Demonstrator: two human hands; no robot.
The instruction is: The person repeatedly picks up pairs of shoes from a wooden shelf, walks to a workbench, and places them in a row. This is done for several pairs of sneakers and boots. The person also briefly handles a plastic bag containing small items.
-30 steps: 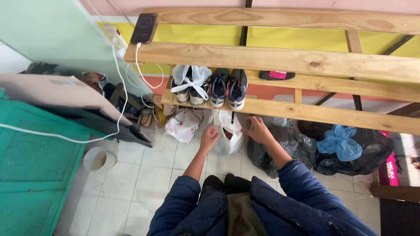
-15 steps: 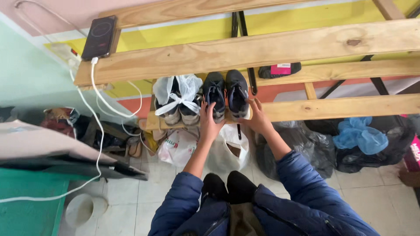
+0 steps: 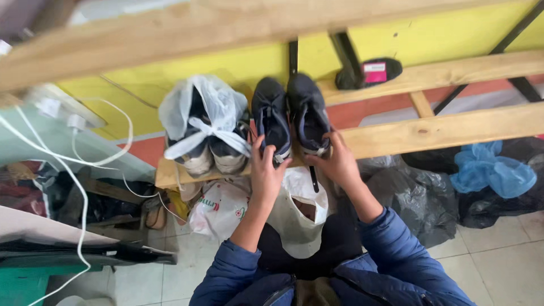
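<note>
Two hands grip a pair of dark sneakers at their heels. The left hand [image 3: 266,170] has its fingers curled around the back of the left sneaker [image 3: 271,119]; the right hand [image 3: 335,161] clamps the heel of the right sneaker [image 3: 307,113]. Both shoes rest on a wooden plank [image 3: 442,130], toes toward twelve o'clock. At nine o'clock sit bagged shoes [image 3: 205,127]; at six o'clock hangs a white plastic bag [image 3: 300,218]; at three o'clock lies a blue bag [image 3: 490,170].
</note>
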